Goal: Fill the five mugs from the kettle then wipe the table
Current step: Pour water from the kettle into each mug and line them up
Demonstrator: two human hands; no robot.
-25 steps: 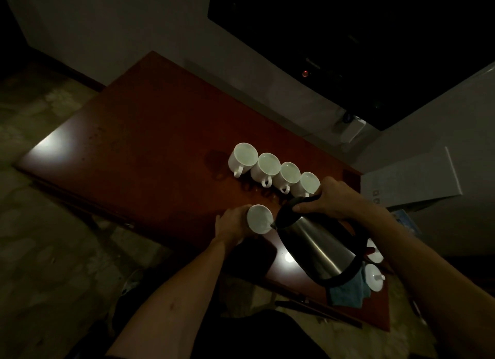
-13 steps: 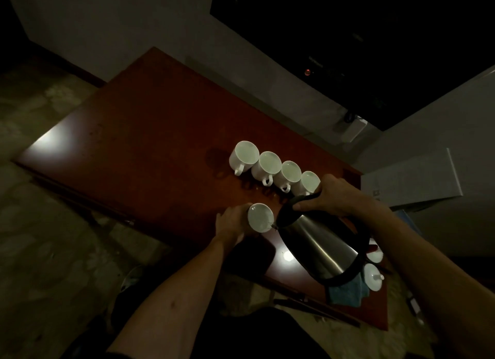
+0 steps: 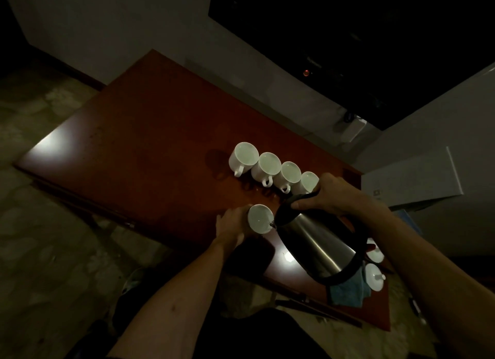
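Observation:
A steel kettle with a black handle is tilted, its spout over the rim of a white mug near the table's front edge. My right hand grips the kettle's handle. My left hand holds that mug by its left side. Several more white mugs stand in a diagonal row behind: the far left one, then two more, and a last one partly hidden by my right hand. A blue cloth lies under the kettle's base, at the table's right end.
The red-brown table has dark wet spots in front of the row of mugs. Two white lids lie by the blue cloth. A white box stands right of the table. A dark screen hangs on the wall behind.
The kettle and both hands stay almost where they were; the view has shifted slightly. The spout remains at the front mug's rim.

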